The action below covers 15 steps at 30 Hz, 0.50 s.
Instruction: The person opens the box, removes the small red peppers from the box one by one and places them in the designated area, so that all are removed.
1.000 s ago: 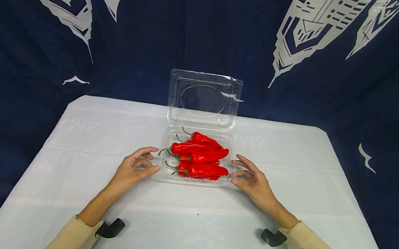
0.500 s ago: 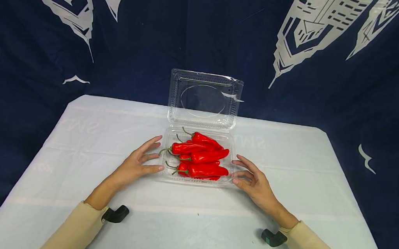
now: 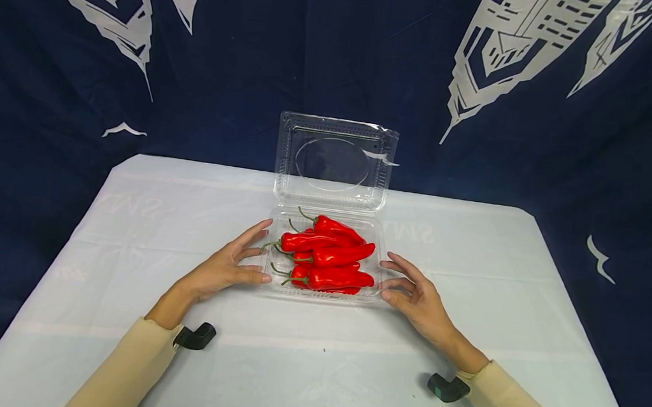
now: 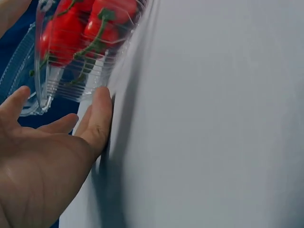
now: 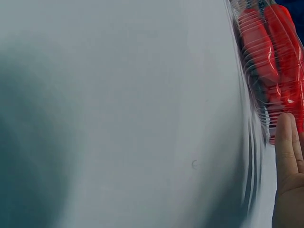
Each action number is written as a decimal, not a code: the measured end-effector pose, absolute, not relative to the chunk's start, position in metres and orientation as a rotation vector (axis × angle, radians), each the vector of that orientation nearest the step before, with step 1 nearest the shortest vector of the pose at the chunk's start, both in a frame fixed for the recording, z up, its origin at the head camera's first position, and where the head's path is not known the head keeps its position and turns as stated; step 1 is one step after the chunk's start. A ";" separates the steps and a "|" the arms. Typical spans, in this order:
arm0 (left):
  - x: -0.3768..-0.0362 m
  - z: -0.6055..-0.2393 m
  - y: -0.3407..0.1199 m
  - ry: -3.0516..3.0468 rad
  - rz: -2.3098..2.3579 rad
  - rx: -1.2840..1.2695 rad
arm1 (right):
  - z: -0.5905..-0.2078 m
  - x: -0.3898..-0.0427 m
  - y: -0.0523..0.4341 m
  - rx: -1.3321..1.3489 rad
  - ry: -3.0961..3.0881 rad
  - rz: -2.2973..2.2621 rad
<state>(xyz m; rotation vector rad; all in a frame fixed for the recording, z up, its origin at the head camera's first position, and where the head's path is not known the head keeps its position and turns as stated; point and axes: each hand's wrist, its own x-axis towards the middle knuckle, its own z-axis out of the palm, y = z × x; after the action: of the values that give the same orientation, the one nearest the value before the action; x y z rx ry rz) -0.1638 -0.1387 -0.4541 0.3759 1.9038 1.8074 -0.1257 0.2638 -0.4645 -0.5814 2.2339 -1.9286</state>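
Our left hand [image 3: 223, 270] lies on the desk [image 3: 127, 245] with its fingers [image 3: 254, 233] straight and spread apart, holding nothing. The thumb tip touches the near left corner of the clear plastic box [image 3: 377, 243], and the other fingertips lie just beside its left wall; in the left wrist view the thumb [image 4: 99, 118] presses against the ribbed wall of the box [image 4: 71, 85]. The forearm comes from the near left, in a beige sleeve [image 3: 123, 366].

Our right hand [image 3: 416, 297] is on the other side, with fingers [image 3: 398, 263] relaxed and a little apart, gripping nothing. Their tips are at the right wall of the box, near its near right corner. In the right wrist view one fingertip [image 5: 284, 137] touches the ribbed wall [image 5: 256, 95].

So the box stands between our two hands, in the middle of the desk. It holds red peppers [image 3: 327, 258] with green stems, lying mostly left to right. Its lid [image 3: 335, 163] stands open at the far side, nearly upright. Behind the desk hangs a dark blue cloth [image 3: 228, 61] with white drawings.
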 end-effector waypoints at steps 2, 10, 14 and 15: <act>-0.164 -0.456 -0.139 1.888 1.807 0.377 | -0.465 -0.126 0.264 -0.586 2.233 -1.928; -0.166 -0.460 -0.141 1.858 1.803 0.388 | -0.465 -0.127 0.264 -0.576 2.259 -1.900; -0.167 -0.460 -0.141 1.850 1.800 0.401 | -0.465 -0.128 0.265 -0.579 2.291 -1.880; -0.167 -0.460 -0.141 1.847 1.797 0.409 | -0.465 -0.129 0.266 -0.576 2.305 -1.877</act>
<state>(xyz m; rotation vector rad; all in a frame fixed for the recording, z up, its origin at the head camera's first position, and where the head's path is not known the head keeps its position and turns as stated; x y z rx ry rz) -0.1666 -0.1410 -0.4602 0.4086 1.8471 1.7973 -0.1290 0.2657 -0.4653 -0.5764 2.3052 -1.8765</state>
